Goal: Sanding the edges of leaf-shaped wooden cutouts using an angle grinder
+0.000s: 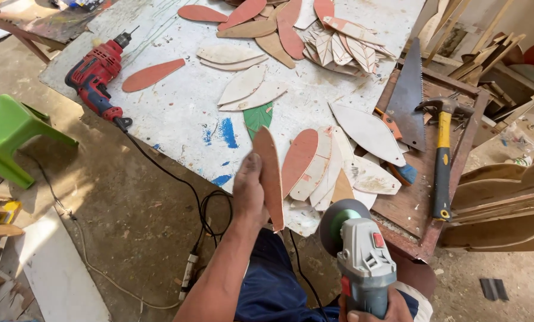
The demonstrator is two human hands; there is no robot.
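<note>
My left hand grips a leaf-shaped wooden cutout, held upright on edge just in front of the table's near edge. My right hand, mostly cut off at the bottom of the frame, holds a grey angle grinder. Its disc sits just right of the cutout's lower end, a small gap apart. A pile of similar leaf cutouts, some red, some pale, lies on the table right behind the held piece.
A paint-spattered white tabletop carries a red power drill at its left edge and more leaf cutouts at the back. A handsaw and a yellow-handled hammer lie at right. A green plastic stool stands left.
</note>
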